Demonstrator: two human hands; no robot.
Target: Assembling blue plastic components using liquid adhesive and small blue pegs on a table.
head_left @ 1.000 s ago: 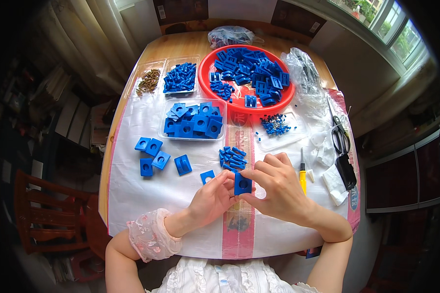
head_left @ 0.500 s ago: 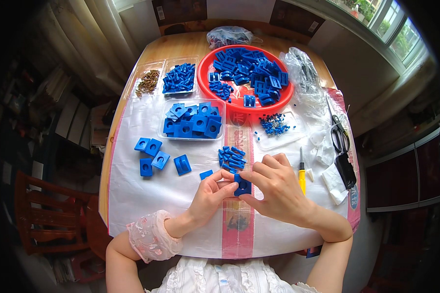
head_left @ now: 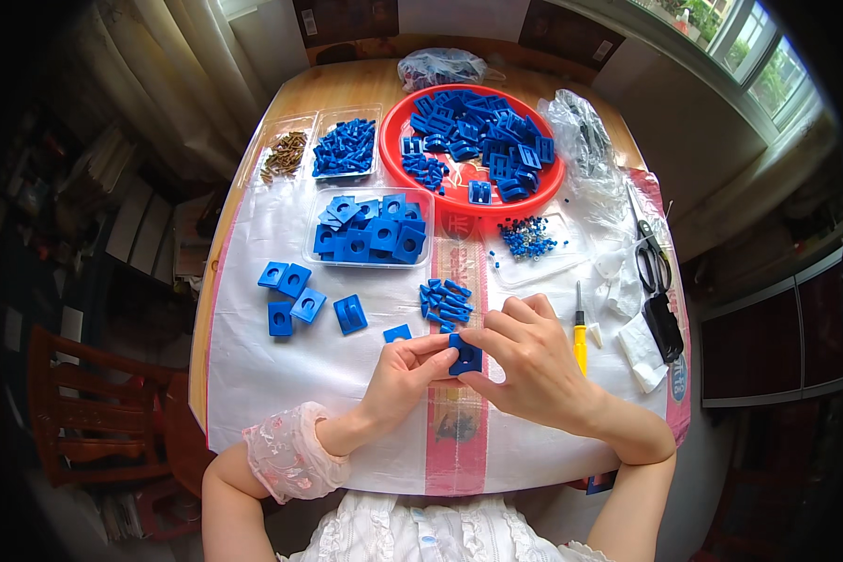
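Between my two hands, above the pink stripe of the table cover, is a square blue plastic plate with a round hole. My left hand pinches its left side with thumb and fingers. The fingers and thumb of my right hand close on its right edges. Just beyond my left fingers lies a blue plastic piece, partly covered by them. A small heap of narrow blue parts sits beyond the plate. Several more blue plates and a blue piece with a raised bar lie to the left.
A clear tub holds more plates. Behind it are brass-coloured screws, a box of small blue parts and a red basin of blue pieces. Tiny beads lie right of centre. A yellow screwdriver and scissors lie at right.
My left fingers have shifted slightly around the plate, straightening along its left edge. Both hands stay in nearly the same place, with the plate still between them.
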